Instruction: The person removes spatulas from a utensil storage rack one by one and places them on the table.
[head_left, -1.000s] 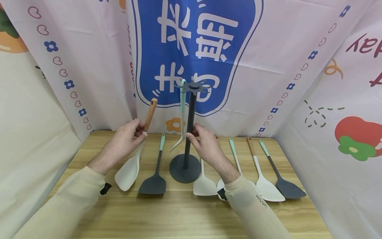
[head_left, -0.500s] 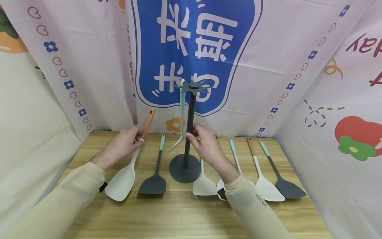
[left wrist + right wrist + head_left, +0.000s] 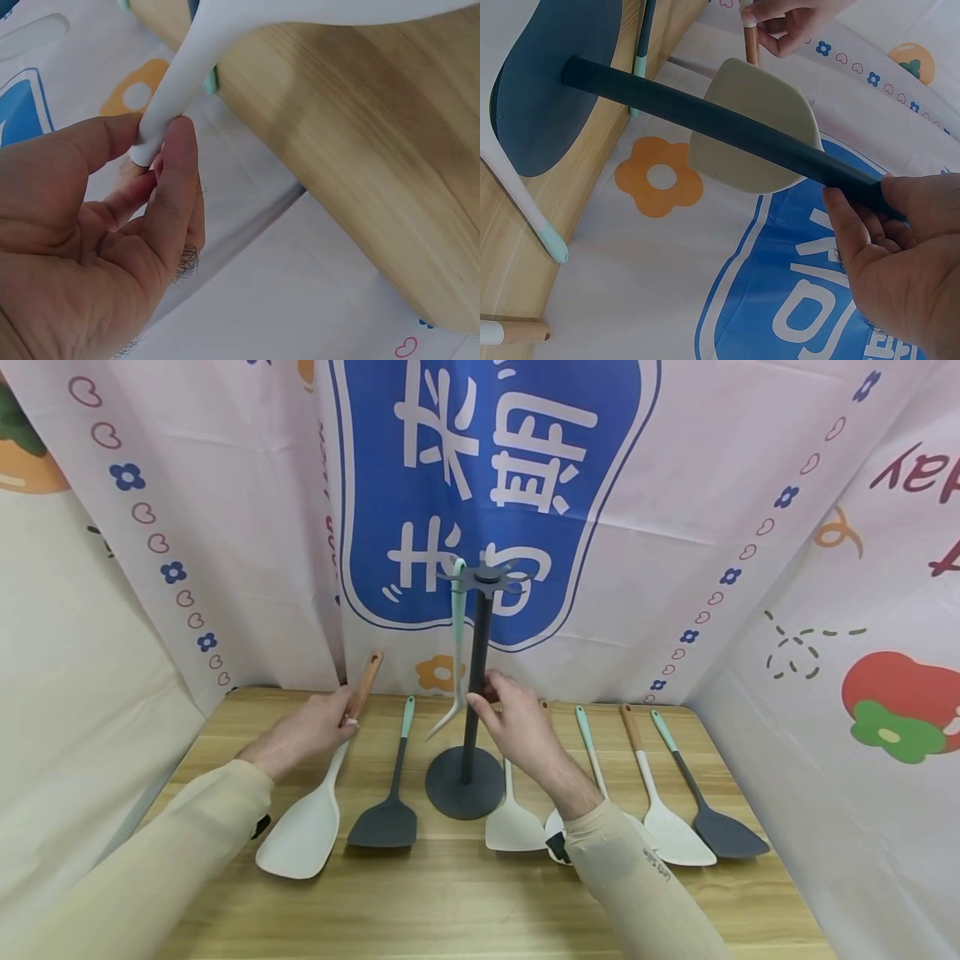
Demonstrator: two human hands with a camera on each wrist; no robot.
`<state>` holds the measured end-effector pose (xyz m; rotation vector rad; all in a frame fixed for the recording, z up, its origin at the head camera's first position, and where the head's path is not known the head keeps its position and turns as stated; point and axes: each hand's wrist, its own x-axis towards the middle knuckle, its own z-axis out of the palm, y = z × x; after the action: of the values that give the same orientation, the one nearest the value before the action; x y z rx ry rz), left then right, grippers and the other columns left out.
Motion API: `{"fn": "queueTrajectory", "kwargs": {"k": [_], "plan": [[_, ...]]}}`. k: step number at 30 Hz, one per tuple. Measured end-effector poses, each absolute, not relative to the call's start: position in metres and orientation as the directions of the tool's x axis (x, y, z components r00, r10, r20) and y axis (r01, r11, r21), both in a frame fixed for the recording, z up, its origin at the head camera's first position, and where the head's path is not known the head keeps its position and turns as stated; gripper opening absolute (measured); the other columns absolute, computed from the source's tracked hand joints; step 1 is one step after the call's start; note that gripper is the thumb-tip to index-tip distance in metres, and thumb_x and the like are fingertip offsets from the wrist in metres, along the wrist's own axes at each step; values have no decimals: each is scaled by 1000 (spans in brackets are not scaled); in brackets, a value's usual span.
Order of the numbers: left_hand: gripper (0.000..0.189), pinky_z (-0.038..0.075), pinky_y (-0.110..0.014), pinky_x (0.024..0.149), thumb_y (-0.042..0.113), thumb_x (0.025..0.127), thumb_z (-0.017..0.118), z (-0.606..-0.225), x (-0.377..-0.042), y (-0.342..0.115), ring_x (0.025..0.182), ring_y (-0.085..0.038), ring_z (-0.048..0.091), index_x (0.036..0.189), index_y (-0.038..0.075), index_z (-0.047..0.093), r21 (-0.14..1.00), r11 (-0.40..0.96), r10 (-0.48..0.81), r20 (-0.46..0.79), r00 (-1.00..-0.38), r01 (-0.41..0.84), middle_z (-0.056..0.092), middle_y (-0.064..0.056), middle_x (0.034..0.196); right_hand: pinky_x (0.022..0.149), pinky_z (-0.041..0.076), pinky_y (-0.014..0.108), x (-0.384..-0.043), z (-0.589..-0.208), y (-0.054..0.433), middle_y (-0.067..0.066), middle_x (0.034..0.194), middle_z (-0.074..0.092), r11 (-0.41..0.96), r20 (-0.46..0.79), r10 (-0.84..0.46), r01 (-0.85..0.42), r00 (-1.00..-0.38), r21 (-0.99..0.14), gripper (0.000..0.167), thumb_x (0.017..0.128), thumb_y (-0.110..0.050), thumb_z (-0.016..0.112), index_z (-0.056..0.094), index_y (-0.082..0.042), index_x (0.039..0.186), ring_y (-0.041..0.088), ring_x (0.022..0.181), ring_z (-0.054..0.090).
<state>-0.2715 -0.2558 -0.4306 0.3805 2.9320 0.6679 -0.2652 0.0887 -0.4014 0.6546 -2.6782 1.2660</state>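
Observation:
At the left of the head view my left hand (image 3: 318,727) pinches a white spatula (image 3: 302,833) with a wooden handle, thumb and fingers at the joint of white neck and wood. The spatula is tilted, its handle end up toward the back and its broad blade low over the table front. The left wrist view shows the fingertips (image 3: 180,139) on the white neck. My right hand (image 3: 517,714) grips the dark pole of a utensil stand (image 3: 467,793) partway up. From the stand's top ring hangs a spatula with a mint handle (image 3: 458,618), its pale blade (image 3: 727,157) behind the pole.
A dark spatula with a mint handle (image 3: 384,824) lies between the held one and the stand. Right of the stand lie several more, among them a cream spatula (image 3: 513,825), a white spatula (image 3: 671,835) and a dark spatula (image 3: 727,833). Printed cloth (image 3: 247,527) surrounds the wooden table (image 3: 450,902).
My left hand has lowered the white spatula, its handle end sinking and its blade shifting left and toward the front. The right hand and stand stay where they were.

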Motion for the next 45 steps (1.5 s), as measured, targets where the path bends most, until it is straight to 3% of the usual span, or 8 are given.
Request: {"fn": "queueTrajectory", "kwargs": {"k": [10,17,29,36,41,45], "plan": [[22,55,-34,67,12,114,68,-444,-279,-261,83,-26,65,129,-1,58,459,869,273,-139,-952,183,71,-17,100,109,74,48,-264,-401,89,14,127,81,553,275,-336,-425,-901,-716,24,120,-20,70,72,-6,139,30,120,84],[37,62,-43,76,13,114,69,-454,-283,-266,91,-30,69,143,-4,55,443,879,276,-165,-947,179,73,-19,104,110,74,48,-264,-400,88,14,126,81,559,275,-336,-426,-901,-711,24,120,-21,70,72,-6,139,30,120,84],[17,63,-48,80,9,109,72,-467,-288,-270,91,-31,68,118,-2,62,446,877,285,-178,-942,181,73,-18,103,110,74,49,-265,-400,89,14,126,81,564,280,-337,-431,-899,-705,24,120,-21,69,72,-6,138,30,119,84],[16,60,-34,67,7,110,70,-477,-292,-273,81,-26,70,116,-5,62,504,851,287,-209,-935,148,72,-18,98,109,74,48,-265,-400,89,14,126,81,563,280,-337,-431,-899,-705,24,120,-21,70,72,-6,138,30,119,84],[12,62,-30,60,10,108,71,-530,-324,-299,73,-22,70,101,6,62,530,832,311,-207,-928,161,69,-12,91,109,74,48,-264,-400,89,14,126,82,560,283,-339,-434,-897,-706,24,120,-21,70,72,-6,138,29,119,84],[16,63,-32,57,14,108,71,-569,-348,-317,69,-20,68,97,8,61,516,840,314,-205,-927,170,65,-10,87,109,74,48,-265,-400,89,14,126,82,561,284,-339,-435,-897,-705,23,120,-20,70,72,-6,138,29,119,84]]}}
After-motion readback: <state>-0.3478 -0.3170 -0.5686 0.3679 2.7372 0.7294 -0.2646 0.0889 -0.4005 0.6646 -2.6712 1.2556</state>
